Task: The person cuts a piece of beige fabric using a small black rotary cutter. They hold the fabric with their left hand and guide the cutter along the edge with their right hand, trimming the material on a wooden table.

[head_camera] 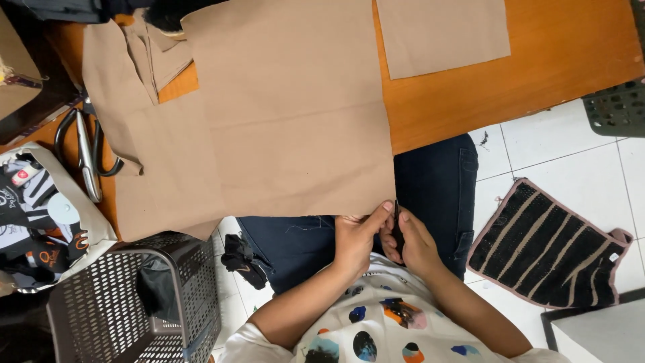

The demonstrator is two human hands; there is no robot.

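Landmark: orange wood table (571,54), top of view; everything placed rel. to it.
Big tan fabric panel (295,114): lies on table, near edge hangs off table's front edge over the person's lap.
Left hand (356,238): just below table front edge, thumb + fingers pinched shut on the panel's lower right corner.
Right hand (416,242): right beside left hand, touching it; fingers closed round a small dark tool (397,225) held upright at the panel's corner. Tool type — can't tell, too small.
Small tan fabric piece (440,33): flat on table, far side, right of big panel, apart from it.
Other tan pieces (134,101): on table's left part, partly under big panel, overlapping.
Scissors (84,151): on table's left end, just beside those pieces, dark handles twd far side.
Printed bag (40,215): off table's left front corner.
Grey perforated basket (127,302): on floor below table's left front, dark cloth inside.
Striped black mat (544,249): on white tile floor, off table's right front, well apart from hands.
Legs: dark jeans under table edge.
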